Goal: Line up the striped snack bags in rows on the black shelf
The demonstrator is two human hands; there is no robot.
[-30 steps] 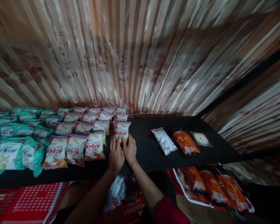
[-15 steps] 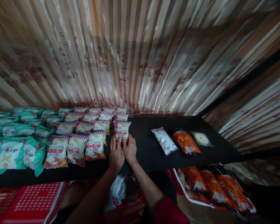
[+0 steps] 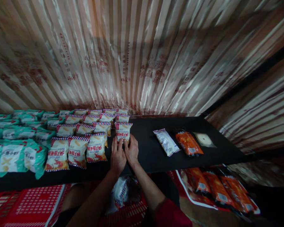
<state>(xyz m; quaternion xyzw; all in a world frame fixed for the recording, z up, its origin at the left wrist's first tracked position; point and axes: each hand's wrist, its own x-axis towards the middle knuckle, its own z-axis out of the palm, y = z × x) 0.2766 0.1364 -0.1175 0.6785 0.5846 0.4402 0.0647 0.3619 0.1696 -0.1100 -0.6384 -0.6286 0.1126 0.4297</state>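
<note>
A white snack bag point(image 3: 123, 130) with red lettering and striped edges stands upright at the right end of its row. Against its lower left part rest the fingers of my left hand point(image 3: 118, 157), close together. My right hand point(image 3: 132, 151) grips the lower right side, its thumb beside the left hand. Between them the hands hold the bag, hiding its bottom. To the left stand matching snack bags point(image 3: 96, 147) in rows, several in all.
Green snack bags point(image 3: 13, 154) fill the left of the black table point(image 3: 146, 160). A silvery bag point(image 3: 166, 142), an orange packet point(image 3: 188, 143) and a clear-wrapped white item point(image 3: 204, 140) lie to the right. Red baskets point(image 3: 35, 201) sit below, one holding orange packets point(image 3: 219, 189). A striped curtain point(image 3: 132, 56) hangs behind.
Almost nothing differs. Both hands stay at the lower part of the same snack bag, and the view has shifted very slightly.
</note>
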